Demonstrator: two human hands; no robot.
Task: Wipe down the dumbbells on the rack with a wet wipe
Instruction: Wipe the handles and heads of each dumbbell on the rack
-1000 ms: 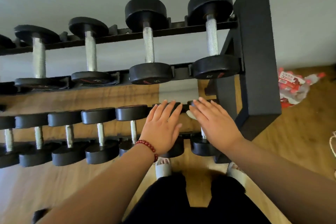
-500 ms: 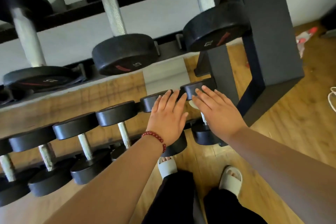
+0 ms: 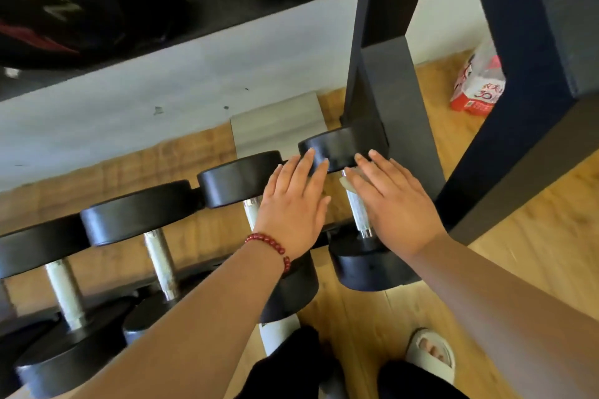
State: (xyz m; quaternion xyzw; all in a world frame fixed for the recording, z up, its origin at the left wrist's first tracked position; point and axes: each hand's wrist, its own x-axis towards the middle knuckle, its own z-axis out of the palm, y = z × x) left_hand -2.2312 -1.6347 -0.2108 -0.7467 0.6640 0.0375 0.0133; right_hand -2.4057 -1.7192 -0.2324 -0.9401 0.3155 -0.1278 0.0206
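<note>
Black dumbbells with knurled steel handles lie in a row on the lower tier of the black rack (image 3: 398, 91). My right hand (image 3: 392, 201) lies flat, fingers straight, over the handle of the rightmost dumbbell (image 3: 340, 147), fingertips at its far head. A pale bit of wet wipe (image 3: 347, 184) shows under that hand's edge. My left hand (image 3: 293, 204), with a red bead bracelet, lies flat over the handle of the neighbouring dumbbell (image 3: 238, 178), fingers reaching toward the rightmost head.
The upper tier with larger dumbbells (image 3: 55, 10) hangs close overhead. The rack's end frame (image 3: 531, 42) stands right of my hands. A red and white plastic pack (image 3: 479, 84) lies on the wooden floor beyond it. My feet in pale sandals (image 3: 432, 353) stand below.
The view has dropped closer to the lower tier, so the rack looks larger. Both hands stay flat over the two rightmost lower dumbbells.
</note>
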